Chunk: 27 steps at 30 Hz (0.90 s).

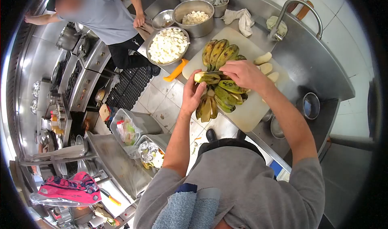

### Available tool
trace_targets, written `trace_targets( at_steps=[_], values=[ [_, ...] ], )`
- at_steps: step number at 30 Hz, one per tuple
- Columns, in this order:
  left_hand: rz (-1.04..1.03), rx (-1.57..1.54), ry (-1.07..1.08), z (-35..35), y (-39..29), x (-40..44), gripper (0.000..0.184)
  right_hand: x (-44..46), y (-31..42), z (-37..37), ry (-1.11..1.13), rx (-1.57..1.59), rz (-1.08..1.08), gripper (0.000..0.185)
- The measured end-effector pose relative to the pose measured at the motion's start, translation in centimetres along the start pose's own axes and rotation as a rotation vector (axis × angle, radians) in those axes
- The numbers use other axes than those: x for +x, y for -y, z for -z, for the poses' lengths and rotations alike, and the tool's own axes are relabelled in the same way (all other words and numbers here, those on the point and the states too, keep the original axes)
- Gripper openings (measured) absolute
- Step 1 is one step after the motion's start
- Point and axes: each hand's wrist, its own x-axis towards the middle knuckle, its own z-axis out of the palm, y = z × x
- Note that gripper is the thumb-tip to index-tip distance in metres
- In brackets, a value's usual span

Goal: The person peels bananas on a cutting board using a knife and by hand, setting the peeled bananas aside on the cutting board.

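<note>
My left hand (193,92) is closed around a green plantain (209,78) whose cut end shows pale flesh. My right hand (243,73) is closed above the same plantain, and a thin knife blade (216,72) shows at its fingertips; the handle is hidden in the fingers. Beneath both hands, several green and yellow plantains (228,92) and brownish peels (206,107) are heaped at the near edge of a white cutting board (251,115). A bunch of plantains (220,54) with dark spots lies farther back. Peeled plantains (265,68) rest along the board's right side.
An orange-handled tool (176,70) lies at the counter edge, beside a bowl of pale chopped pieces (168,45) and a deep pot (194,17). A faucet (297,16) rises at the back right. Bins (150,122) stand left below; another person (99,16) stands at far left.
</note>
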Motion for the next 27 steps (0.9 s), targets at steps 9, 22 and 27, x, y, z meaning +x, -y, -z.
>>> trace_targets(
  at_steps=[9,22,27],
  values=[
    [0.008,-0.015,-0.003,0.4,0.7,0.1,0.050,0.1,-0.7,-0.2,0.046,-0.062,0.015,0.017],
    [0.037,-0.054,-0.003,1.0,1.1,0.1,0.051,-0.6,-1.0,-0.3,0.106,-0.170,-0.027,0.025],
    [0.018,-0.045,0.006,1.0,1.1,0.1,0.050,-0.7,-1.0,-0.2,0.128,-0.221,-0.027,0.025]
  ],
)
